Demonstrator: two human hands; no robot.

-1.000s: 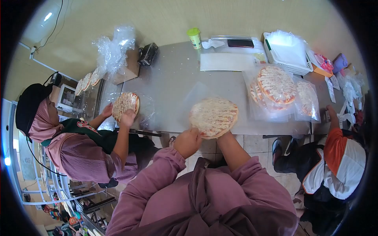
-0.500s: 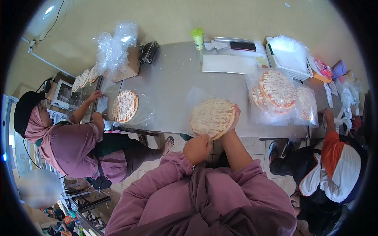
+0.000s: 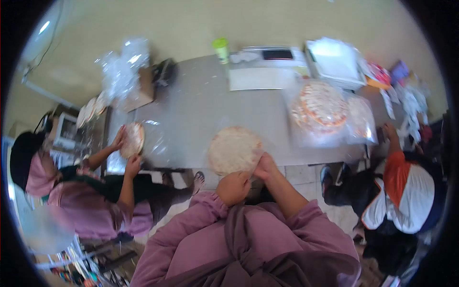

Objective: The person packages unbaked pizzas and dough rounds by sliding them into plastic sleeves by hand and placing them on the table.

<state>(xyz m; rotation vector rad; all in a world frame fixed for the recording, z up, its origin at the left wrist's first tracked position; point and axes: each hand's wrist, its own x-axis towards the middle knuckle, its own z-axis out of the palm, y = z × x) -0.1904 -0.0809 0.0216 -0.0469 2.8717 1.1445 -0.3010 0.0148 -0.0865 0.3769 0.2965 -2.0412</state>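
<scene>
A round pizza (image 3: 234, 150), pale on the face toward me, is at the near edge of the steel table. Clear plastic seems to wrap it, though blur hides the detail. My left hand (image 3: 234, 188) is closed at its near edge, with the fingertips curled in. My right hand (image 3: 266, 167) grips the near right side, thumb on top. Farther right, a stack of bagged pizzas (image 3: 322, 105) with white and orange topping lies on the table, and another bagged pizza (image 3: 358, 117) lies beside it.
A co-worker (image 3: 95, 201) on the left holds another pizza (image 3: 132, 140). At right stands a second person (image 3: 401, 191). Along the back are a carton with plastic bags (image 3: 141, 88), a green cup (image 3: 221, 50), a white board (image 3: 262, 79), a phone (image 3: 277, 54) and a white basket (image 3: 337, 64).
The pizza in my hands has turned and moved left, and my right hand has come from beneath it to its near edge. The left co-worker has lifted their pizza off the table.
</scene>
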